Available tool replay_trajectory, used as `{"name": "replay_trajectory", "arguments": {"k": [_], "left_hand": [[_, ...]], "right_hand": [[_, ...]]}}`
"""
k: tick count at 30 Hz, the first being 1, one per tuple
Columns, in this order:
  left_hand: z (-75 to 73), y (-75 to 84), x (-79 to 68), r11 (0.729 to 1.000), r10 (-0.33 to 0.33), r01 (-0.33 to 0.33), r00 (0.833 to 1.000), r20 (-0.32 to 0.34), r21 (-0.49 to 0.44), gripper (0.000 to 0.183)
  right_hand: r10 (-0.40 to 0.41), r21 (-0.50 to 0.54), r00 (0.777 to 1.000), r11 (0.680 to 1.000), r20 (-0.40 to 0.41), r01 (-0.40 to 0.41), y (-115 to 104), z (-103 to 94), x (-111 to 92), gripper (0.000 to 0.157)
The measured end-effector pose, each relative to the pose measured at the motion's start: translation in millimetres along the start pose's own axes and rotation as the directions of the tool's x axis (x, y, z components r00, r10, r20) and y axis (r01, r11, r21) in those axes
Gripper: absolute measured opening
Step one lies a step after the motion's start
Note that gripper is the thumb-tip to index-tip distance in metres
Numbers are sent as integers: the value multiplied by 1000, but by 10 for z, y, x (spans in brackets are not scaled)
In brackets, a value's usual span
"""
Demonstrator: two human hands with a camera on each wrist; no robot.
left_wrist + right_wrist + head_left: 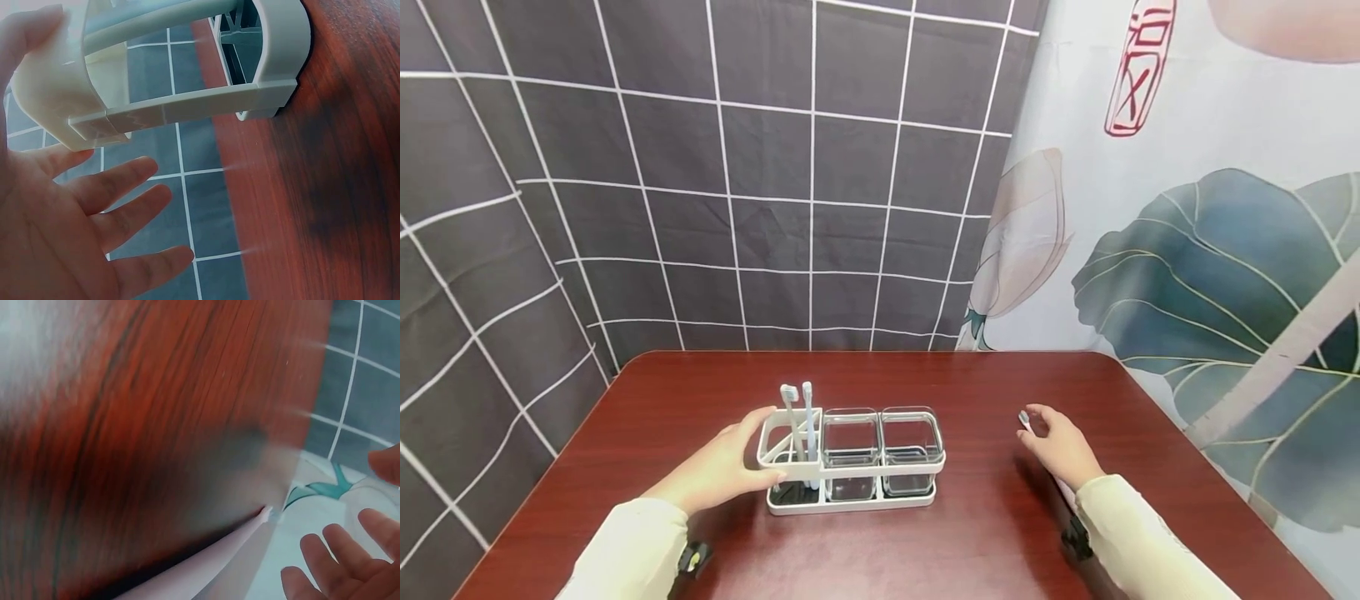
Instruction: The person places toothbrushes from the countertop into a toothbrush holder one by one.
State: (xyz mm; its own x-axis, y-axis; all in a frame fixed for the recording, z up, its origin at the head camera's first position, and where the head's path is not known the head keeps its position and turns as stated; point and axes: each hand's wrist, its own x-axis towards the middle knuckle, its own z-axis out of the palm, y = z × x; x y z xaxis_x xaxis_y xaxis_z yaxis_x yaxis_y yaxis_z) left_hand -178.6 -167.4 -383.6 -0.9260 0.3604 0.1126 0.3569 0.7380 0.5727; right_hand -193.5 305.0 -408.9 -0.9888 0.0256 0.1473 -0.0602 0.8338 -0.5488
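A white toothbrush holder (pixel 880 505) stands upright on the table. In its left compartment lean a grey toothbrush (pixel 795 425) and a pale blue toothbrush (pixel 809 433). My left hand (pixel 730 467) grips the holder's left end, thumb on the front and index finger at the back. In the left wrist view the other fingers (pixel 134 212) spread away from the white frame. To the right, a pale pink toothbrush (pixel 1066 494) lies on the table, bristles facing away from me. Over it hovers my right hand (pixel 1063 450), fingers loosely bent and apart from the handle in the right wrist view.
Two clear square cups (pixel 850 433) sit in the middle and right compartments of the holder. The reddish-brown table (pixel 985 542) ends at a dark grid-patterned cloth (pixel 767 233) behind and a lotus-printed curtain (pixel 1217 275) at the right.
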Motion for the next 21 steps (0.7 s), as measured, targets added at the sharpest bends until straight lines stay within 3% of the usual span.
{"name": "replay_trajectory", "arguments": {"k": [12, 21], "left_hand": [[-12, 5, 8, 1000, 12, -12, 1000, -4, -8, 89], [3, -18, 8, 1000, 2, -2, 1000, -3, -18, 89]], "right_hand": [[134, 4, 989, 991, 60, -135, 191, 5, 141, 53], [196, -7, 976, 981, 96, -196, 220, -2, 186, 41]]}}
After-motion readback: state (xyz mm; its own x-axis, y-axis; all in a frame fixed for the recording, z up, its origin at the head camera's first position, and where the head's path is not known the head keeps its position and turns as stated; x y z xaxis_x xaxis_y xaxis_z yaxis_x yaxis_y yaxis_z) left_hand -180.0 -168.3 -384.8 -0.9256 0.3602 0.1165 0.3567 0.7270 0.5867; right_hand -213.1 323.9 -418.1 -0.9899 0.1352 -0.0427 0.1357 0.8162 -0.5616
